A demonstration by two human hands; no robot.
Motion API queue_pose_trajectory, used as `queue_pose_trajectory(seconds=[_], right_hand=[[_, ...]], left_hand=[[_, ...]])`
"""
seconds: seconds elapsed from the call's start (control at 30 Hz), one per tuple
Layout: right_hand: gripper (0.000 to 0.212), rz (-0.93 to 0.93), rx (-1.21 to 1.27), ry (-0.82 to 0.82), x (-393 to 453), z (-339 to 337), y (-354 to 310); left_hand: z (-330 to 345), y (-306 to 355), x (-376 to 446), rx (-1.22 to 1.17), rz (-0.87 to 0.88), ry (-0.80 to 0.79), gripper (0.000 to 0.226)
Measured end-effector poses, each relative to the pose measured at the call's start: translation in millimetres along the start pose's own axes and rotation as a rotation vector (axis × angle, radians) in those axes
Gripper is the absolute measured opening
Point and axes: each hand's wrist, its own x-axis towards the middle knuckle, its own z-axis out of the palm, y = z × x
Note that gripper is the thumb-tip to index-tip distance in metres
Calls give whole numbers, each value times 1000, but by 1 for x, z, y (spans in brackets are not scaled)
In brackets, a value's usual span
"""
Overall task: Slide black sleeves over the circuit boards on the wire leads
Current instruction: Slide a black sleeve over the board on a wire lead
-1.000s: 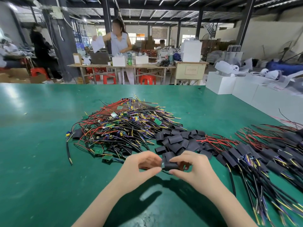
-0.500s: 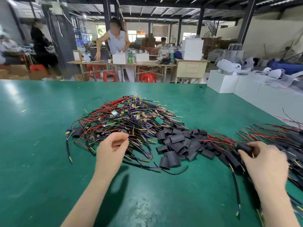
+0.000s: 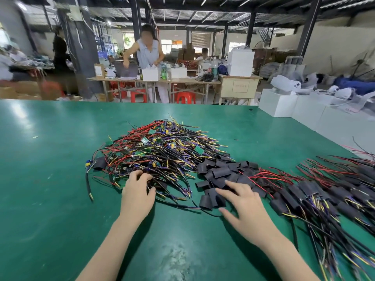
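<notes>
Reached with left hand (image 3: 138,191), fingers curled into the tangled wire leads (image 3: 158,155); right hand (image 3: 241,201) spread over black sleeves (image 3: 219,173). Probably light, floppy; best pinched at one edge.

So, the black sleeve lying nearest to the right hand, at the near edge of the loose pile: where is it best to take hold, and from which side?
Take the black sleeve across its flat faces, near the open end that points toward you. It lies flattened on the green table, apart from the loose sleeves pile, so the right hand can probably come from above and pinch it with thumb and forefinger.
</notes>
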Motion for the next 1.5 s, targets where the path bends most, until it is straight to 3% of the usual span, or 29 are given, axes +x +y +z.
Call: queue_pose_trajectory(seconds=[0.2, 0.5, 0.6, 0.7, 0.77, 0.87, 0.93, 0.97, 1.07, 1.1, 1.17, 1.23, 1.3, 1.4, 1.5], right_hand=[[37, 13, -36, -42, 0, 6, 4], [36, 16, -8, -33, -1, 7, 6], [36, 11, -19, -48, -1, 7, 7], [36, 28, 0, -27, 1, 7, 7], [37, 58, 19, -22, 2, 8, 7], [30, 70, 23, -39, 1, 8, 8], [27, 68, 18, -45, 0, 8, 8], [27, 68, 14, -49, 0, 7, 8], [27, 66, 14, -61, 0, 7, 6], [27, 66, 19, -60, 0, 7, 6], [27, 67, 24, -64, 0, 6, 7], [26, 66, 20, -68, 0, 6, 6], [23, 66, 28, -53, -1, 7, 6], [23, 61, 73, -4, 1, 7, 4], [40, 22, 137, -13, 3, 9, -1]], left_hand=[[-2, -1, -1, -67, -2, 35, 14], [-12, 9, -1, -215, 59, 165, 24], [-24, 18, -5, -335, 79, 266, 22], [-33, 22, -11, -459, 13, 229, 12], [-34, 22, -13, -395, 1, 171, 18], [-32, 22, -13, -272, 22, 24, 67], [-29, 20, -13, -139, 86, -58, 81], [-26, 18, -12, -134, 109, -67, 72], [-26, 16, -12, -185, 58, -12, 7], [-27, 15, -12, -180, 65, 10, 18], [-25, 13, -11, -176, 96, 37, 9], [-19, 11, -7, -72, 140, 11, 47], [-12, 8, -5, 4, 98, -9, 67], [-3, 1, -4, 125, 24, -93, 65], [0, -3, -3, 222, 61, -100, 53]])
